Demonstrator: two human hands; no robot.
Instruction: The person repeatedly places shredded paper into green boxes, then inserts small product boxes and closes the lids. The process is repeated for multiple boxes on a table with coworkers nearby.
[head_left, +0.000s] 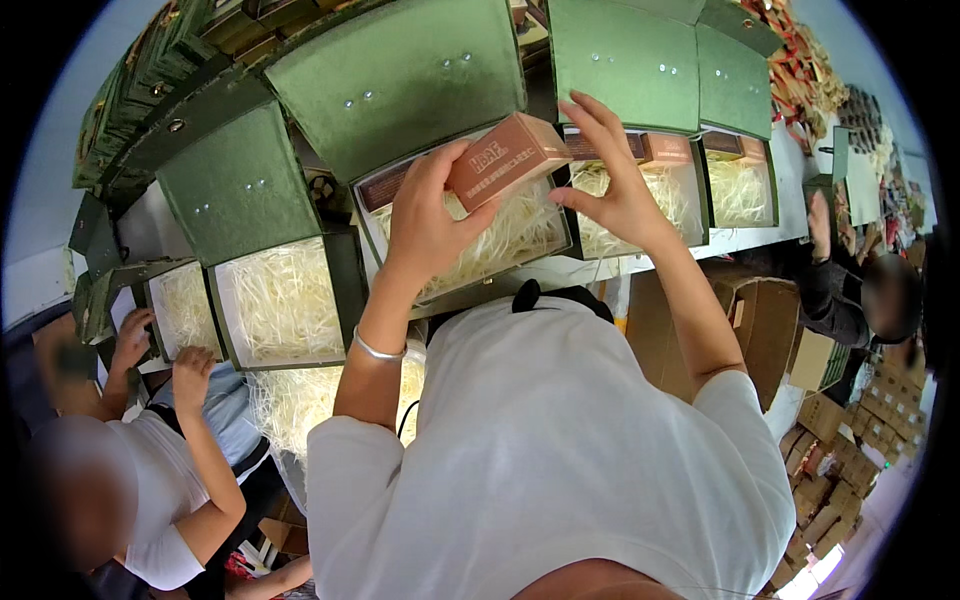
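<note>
My left hand (431, 214) grips one end of a small reddish-brown cardboard box (510, 159) that bears writing. It is tilted above an open green gift box (491, 274) lined with pale shredded filler (517, 225). A dark brown carton (379, 187) stands at the back left inside that gift box. My right hand (611, 180) holds nothing; its fingers are spread just right of the small box, over the edge of the neighbouring gift box (630, 249), where a dark and a reddish-brown carton (667, 148) lie at the back of the filler.
More open green gift boxes (274, 304) line the table both ways, lids (401, 82) tipped back. A co-worker's hands (193, 367) are at a filled box on the left; another person (832, 285) is at the far right. Large cardboard cartons (765, 330) stand below the table.
</note>
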